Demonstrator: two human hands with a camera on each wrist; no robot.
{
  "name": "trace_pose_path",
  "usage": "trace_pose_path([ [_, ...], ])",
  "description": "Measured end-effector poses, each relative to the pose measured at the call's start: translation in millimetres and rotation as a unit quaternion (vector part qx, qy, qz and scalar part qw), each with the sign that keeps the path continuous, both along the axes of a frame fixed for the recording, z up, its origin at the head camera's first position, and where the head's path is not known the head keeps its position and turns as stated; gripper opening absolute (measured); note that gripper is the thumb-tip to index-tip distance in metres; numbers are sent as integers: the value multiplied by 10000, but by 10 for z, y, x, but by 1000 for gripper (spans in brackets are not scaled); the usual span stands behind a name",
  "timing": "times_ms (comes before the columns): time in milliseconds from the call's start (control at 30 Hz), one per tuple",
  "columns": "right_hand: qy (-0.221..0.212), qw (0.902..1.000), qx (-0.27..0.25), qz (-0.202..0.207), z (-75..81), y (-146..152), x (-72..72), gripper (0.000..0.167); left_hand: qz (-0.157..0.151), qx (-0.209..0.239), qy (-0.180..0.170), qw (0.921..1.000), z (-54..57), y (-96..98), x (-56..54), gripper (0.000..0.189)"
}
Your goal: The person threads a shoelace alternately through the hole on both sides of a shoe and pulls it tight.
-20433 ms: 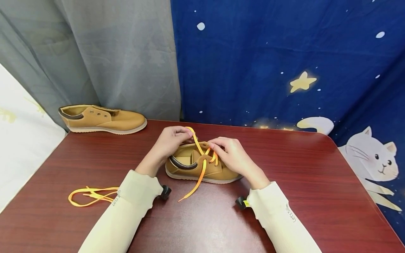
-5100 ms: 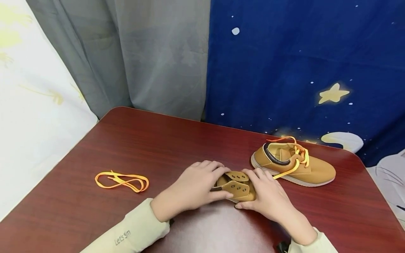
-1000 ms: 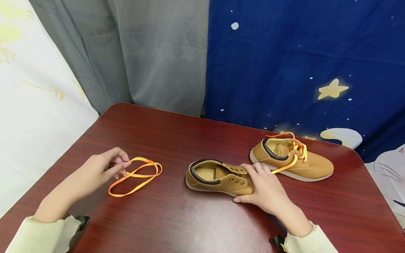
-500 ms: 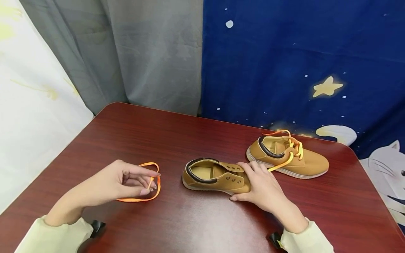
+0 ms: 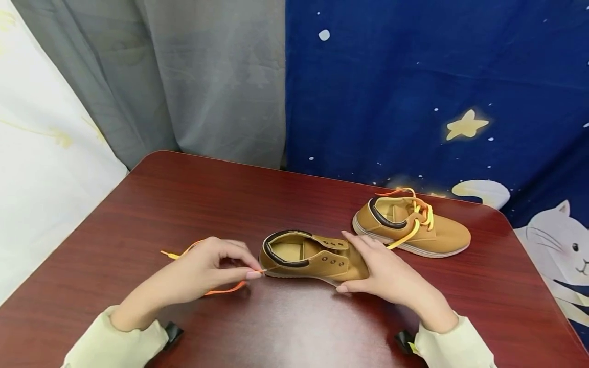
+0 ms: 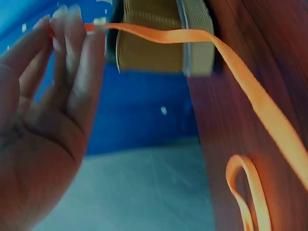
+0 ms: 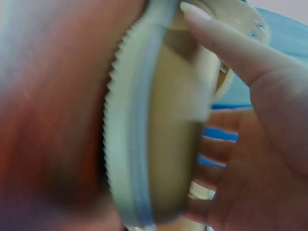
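An unlaced tan shoe (image 5: pixel 317 265) stands on the table, its dark-collared heel to the left. My right hand (image 5: pixel 391 271) grips it over the toe, thumb on the near side and fingers across the far side; the right wrist view shows its pale ridged sole (image 7: pixel 130 120). With thumb and fingertips, my left hand (image 5: pixel 202 271) pinches an orange-yellow shoelace (image 5: pixel 227 290) near one end, beside the heel. That lace hangs down from the fingers in the left wrist view, a loop (image 6: pixel 245 178) lying on the wood. Part of it is hidden behind the left hand.
A second tan shoe (image 5: pixel 448 235), with orange-yellow lace (image 5: pixel 407 236) through its eyelets, stands at the back right, close behind the right hand. Grey and blue curtains (image 5: pixel 368 92) hang beyond the far edge of the reddish-brown table (image 5: pixel 221 189).
Over the last second my left hand has carried the lace rightward to the heel. The right hand keeps its grip. Earlier, both hands worked the other shoe's lace; that shoe now stands back right.
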State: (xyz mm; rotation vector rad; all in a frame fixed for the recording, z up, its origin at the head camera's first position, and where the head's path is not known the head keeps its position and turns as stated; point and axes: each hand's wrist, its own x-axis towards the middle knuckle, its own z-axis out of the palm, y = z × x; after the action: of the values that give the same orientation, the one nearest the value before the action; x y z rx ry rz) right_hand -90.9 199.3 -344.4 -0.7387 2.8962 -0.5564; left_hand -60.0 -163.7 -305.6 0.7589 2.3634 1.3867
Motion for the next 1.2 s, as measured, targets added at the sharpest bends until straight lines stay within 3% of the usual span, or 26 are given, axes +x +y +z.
trace_pose_path([
  [133,-13,9999,-60,112,44,78,-3,100,298,-8,530,9981,-16,252,-10,8],
  [233,143,9998,87,53,31,68,-6,91,480,-61,526,9974,-28,423,6,6],
  [433,394,9981,262,-386,-34,-64,-33,86,639,-8,-147,9978,-66,673,47,8],
  [500,489,9973,238,-493,-58,-111,-58,85,649,65,-230,9976,-107,754,30,10],
  [733,603,9967,-224,-493,-41,-195,-107,76,960,-114,75,9953,-284,1027,-96,12],
  [833,730,9947,-629,-359,49,-208,-85,56,1208,-269,263,9920,-318,1115,-119,11],
  [1000,387,9912,-1266,82,134,-255,-118,12,1589,-685,318,9844,-324,1215,-143,12],
  [1200,-244,9916,-1251,235,143,-280,-185,12,1917,-928,499,9758,-323,1305,-176,12],
])
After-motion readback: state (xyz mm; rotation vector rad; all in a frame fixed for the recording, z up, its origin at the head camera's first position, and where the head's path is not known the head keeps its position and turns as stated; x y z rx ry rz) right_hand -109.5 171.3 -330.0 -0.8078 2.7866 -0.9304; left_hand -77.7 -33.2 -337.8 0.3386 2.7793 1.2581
